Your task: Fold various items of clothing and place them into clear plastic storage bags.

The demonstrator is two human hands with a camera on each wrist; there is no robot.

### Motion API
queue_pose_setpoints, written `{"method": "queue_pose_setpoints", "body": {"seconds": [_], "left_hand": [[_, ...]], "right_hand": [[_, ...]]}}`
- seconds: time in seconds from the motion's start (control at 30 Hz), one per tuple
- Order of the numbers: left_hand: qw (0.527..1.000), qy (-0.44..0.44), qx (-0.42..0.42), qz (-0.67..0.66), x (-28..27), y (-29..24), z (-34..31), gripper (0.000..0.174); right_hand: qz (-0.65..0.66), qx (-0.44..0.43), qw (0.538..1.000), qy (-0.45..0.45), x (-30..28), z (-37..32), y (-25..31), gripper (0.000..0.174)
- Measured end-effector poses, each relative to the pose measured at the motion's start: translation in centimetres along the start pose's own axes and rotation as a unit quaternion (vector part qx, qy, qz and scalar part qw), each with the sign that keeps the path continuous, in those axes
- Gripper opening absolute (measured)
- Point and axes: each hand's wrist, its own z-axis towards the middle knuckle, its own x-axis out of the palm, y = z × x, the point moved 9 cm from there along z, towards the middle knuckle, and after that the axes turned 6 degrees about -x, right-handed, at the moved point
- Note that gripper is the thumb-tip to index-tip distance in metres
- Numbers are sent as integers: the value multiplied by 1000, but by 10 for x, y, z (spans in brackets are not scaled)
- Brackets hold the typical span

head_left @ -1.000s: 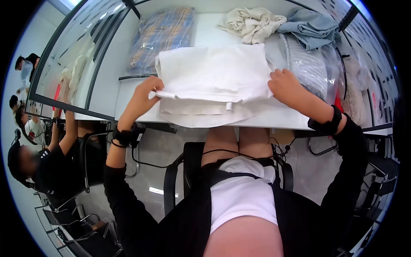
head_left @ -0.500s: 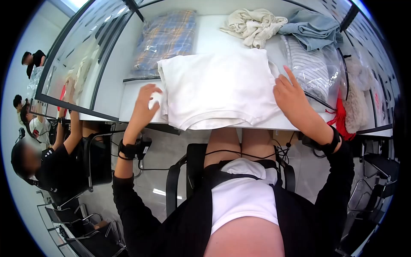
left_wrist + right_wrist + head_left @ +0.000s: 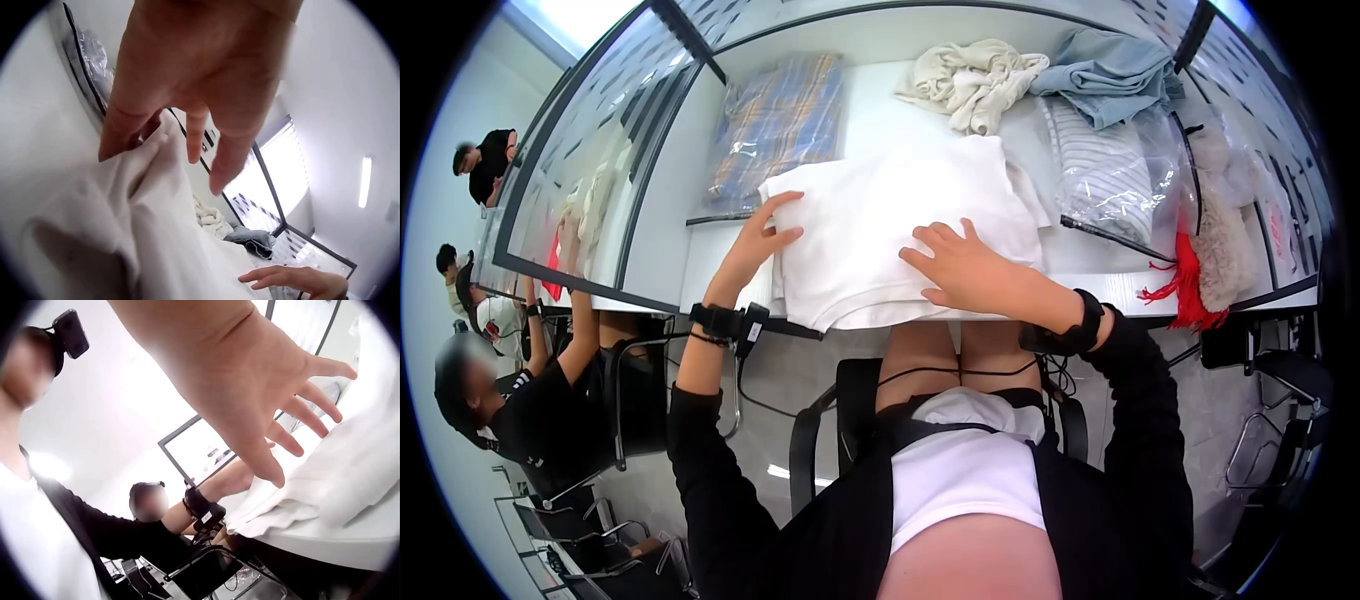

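A folded white garment [image 3: 880,215] is laid on the near part of the white table [image 3: 870,95], with its near hem drooped over the table's edge. The right hand [image 3: 960,268] is pressed flat on the garment's near middle, fingers straight and spread apart. The left hand [image 3: 762,238] is set at the garment's left edge, fingers loosely apart and touching the cloth, nothing clamped. A bagged plaid shirt [image 3: 778,120] is seen far left, a crumpled cream cloth [image 3: 970,80] and a blue garment [image 3: 1105,70] at the far side, and a bagged striped garment [image 3: 1100,165] to the right.
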Motion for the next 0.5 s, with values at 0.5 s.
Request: {"method": "queue_pose_setpoints", "body": {"seconds": [0.5], "left_hand": [[994, -46, 52, 84, 31, -134, 1, 79]], "right_hand": [[158, 8, 981, -116, 1, -45, -49, 46]]}}
